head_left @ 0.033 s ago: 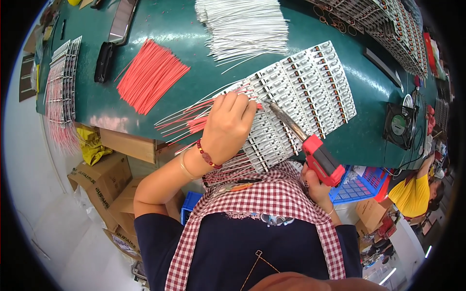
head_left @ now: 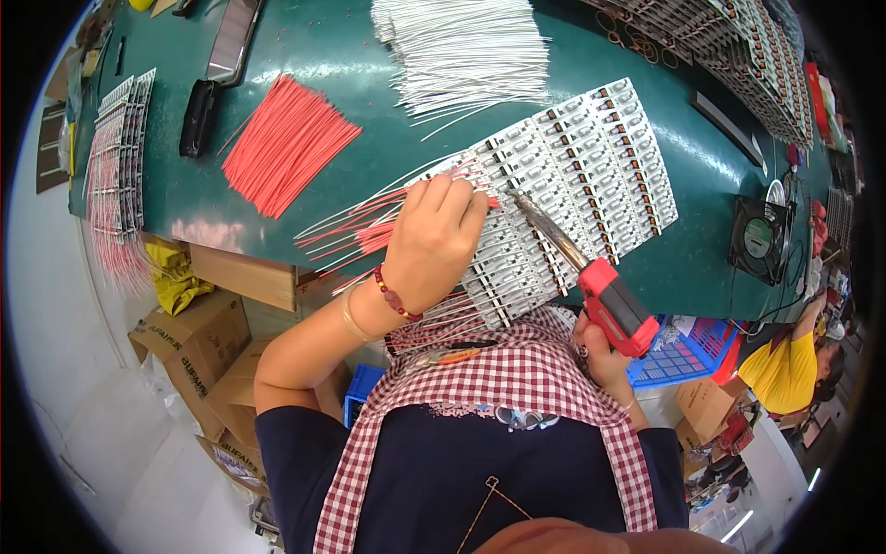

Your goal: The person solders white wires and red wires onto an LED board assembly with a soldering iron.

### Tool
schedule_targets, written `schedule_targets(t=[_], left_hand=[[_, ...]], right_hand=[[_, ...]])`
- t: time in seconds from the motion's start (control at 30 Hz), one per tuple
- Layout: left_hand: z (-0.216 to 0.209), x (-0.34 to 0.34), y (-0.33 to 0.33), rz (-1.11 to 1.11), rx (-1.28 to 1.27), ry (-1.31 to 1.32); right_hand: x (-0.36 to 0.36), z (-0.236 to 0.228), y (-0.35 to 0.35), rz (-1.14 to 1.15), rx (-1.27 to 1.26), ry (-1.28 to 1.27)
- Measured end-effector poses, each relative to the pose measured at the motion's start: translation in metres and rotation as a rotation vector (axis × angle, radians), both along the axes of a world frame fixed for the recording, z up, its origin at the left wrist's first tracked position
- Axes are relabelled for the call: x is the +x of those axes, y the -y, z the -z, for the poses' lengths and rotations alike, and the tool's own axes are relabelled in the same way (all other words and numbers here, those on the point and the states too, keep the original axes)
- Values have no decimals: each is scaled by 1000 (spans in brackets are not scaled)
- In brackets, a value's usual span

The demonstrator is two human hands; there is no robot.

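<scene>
My left hand [head_left: 437, 238] is closed in a pinch over the left side of a white circuit board panel [head_left: 604, 157], holding red wires [head_left: 376, 237]. Red and white wires trail leftward from the panel's edge, some passing under my hand. In my right hand [head_left: 604, 355] is a soldering iron [head_left: 616, 305] with a red and black handle. Its metal tip slants up and left over the panel, just right of my left fingertips. Whether the tip touches a board I cannot tell.
A bundle of red wires [head_left: 291, 146] and a bundle of white wires [head_left: 466, 55] lie on the green table [head_left: 369, 42]. A wired panel [head_left: 120, 152] lies far left, stacked panels [head_left: 738, 55] far right. A black fan [head_left: 759, 238] stands near the right edge; a blue basket [head_left: 688, 355] is below.
The soldering iron has shifted very slightly right and down, its tip a little farther from my left fingertips. My left hand and the panel stay in place.
</scene>
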State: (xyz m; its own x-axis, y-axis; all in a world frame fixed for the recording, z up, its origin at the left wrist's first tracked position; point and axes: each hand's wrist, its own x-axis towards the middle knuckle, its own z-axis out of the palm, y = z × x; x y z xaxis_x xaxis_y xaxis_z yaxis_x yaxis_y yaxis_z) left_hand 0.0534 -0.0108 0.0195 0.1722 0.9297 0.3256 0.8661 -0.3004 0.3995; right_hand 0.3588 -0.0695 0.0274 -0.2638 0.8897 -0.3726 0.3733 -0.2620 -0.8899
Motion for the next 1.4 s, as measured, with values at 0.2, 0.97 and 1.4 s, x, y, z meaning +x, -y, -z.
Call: schedule_targets(t=[0.2, 0.97, 1.4], left_hand=[[1, -1, 0, 5, -2, 0], [5, 3, 1, 3, -51, -79], [5, 0, 7, -28, -32, -111]], right_hand=[[1, 4, 0, -44, 16, 2], [62, -68, -67, 573, 505, -441], [208, -62, -136, 1047, 442, 110]])
